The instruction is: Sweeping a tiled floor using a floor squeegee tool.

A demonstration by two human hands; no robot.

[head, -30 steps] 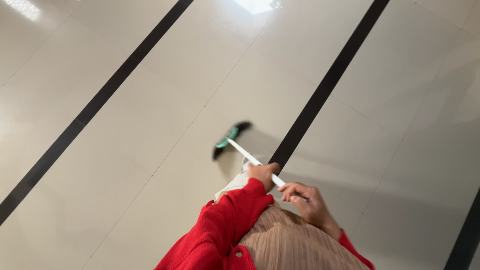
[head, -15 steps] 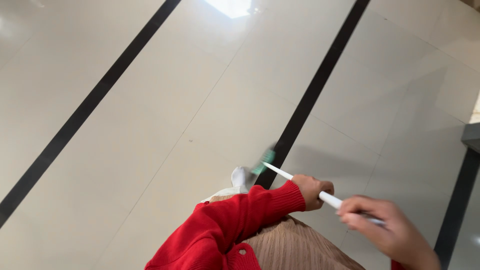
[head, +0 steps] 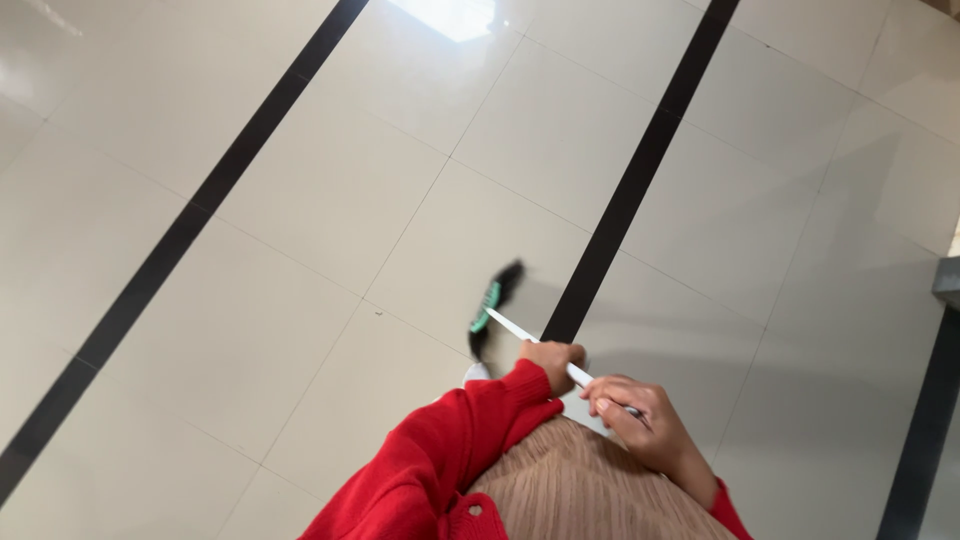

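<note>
**Broom held two-handed over a glossy tiled floor**

The broom reaches forward and down from the person's front, its green head with dark bristles on or just above the pale floor tiles, close beside a black strip set into the floor. The thin white handle runs back from the head to the hands.

The left hand, in a red sleeve, is wrapped shut around the handle lower down, nearer the head. The right hand is closed over the upper end, near the body. The two hands sit close together, not touching.

The broom looks light: a slim, stiff pole and a small head with soft, bending bristles. The smooth pole could turn or slide in a loose grip, so the two-hand hold, one low to steer and one high to push, seems the sound way to take it.

The floor is shiny and likely slippery underfoot. There is open room ahead and to the left. At the right edge a grey object stands near another black strip, so a swing that way has less room.
</note>
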